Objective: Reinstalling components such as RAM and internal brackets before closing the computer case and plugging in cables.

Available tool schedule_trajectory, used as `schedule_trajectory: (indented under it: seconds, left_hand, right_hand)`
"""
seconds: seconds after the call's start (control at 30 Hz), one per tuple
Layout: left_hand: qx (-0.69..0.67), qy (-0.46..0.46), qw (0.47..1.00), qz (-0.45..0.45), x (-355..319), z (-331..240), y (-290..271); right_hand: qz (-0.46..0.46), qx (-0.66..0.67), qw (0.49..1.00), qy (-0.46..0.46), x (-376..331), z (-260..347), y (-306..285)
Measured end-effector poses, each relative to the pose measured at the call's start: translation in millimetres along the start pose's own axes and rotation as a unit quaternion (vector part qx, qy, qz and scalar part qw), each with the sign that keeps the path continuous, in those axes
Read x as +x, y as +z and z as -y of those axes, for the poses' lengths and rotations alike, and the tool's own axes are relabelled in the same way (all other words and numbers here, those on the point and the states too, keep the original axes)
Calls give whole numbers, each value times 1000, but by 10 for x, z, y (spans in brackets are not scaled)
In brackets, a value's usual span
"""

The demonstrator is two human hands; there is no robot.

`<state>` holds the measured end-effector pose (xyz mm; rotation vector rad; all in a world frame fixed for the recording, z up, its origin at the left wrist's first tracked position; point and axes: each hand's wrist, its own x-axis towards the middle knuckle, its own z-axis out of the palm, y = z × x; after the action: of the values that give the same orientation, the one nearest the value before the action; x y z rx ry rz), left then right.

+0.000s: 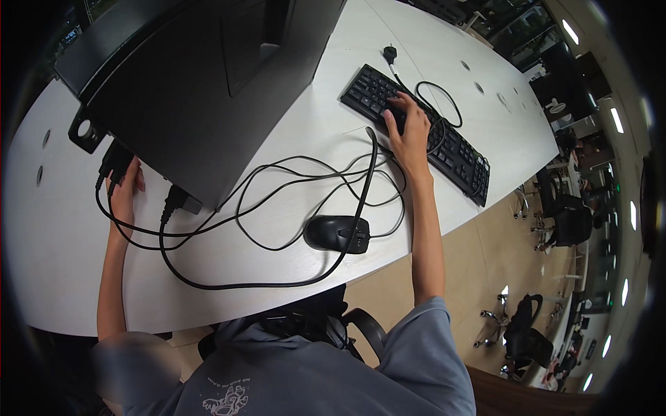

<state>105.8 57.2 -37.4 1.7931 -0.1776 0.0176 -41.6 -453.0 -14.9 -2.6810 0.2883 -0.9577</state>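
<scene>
My right hand [409, 128] rests on the near edge of a black keyboard [458, 152] that lies slanted on the white table [55, 236]. My left hand [125, 187] is at the lower rear corner of a large black monitor [201, 83], fingers on a black cable plug [114, 163] going into it. A second plug [177, 199] sticks out beside it. Black cables [291, 180] loop across the table between the monitor, the keyboard and a black mouse [338, 234].
A loose plug end [390, 53] lies beyond the keyboard. The table's front edge curves close to my body. Office chairs [569, 215] and another chair [524, 333] stand on the floor to the right, with more desks behind.
</scene>
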Motion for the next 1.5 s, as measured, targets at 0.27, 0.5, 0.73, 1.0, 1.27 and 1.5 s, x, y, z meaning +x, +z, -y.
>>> schedule_trajectory:
  seconds: [0.27,0.5,0.73,1.0,1.27,1.5]
  left_hand:
    - [6,23,1000,17,40,40,-13]
    - [-7,4,1000,8,113,288,-124]
    - [-18,-15,1000,10,139,306,-129]
    - [-19,-6,1000,12,143,303,-135]
    - [-3,-15,1000,2,119,259,-120]
    - [-11,-12,1000,10,105,262,-110]
  right_hand:
    - [-31,-75,996,-47,112,-9,57]
    - [-131,-67,988,34,13,-238,-403]
    - [-63,-77,991,92,-86,-306,-401]
    - [-199,-88,962,165,-86,-435,-554]
    - [-127,-149,965,177,-149,-489,-455]
    - [-124,-140,967,171,-66,-251,-485]
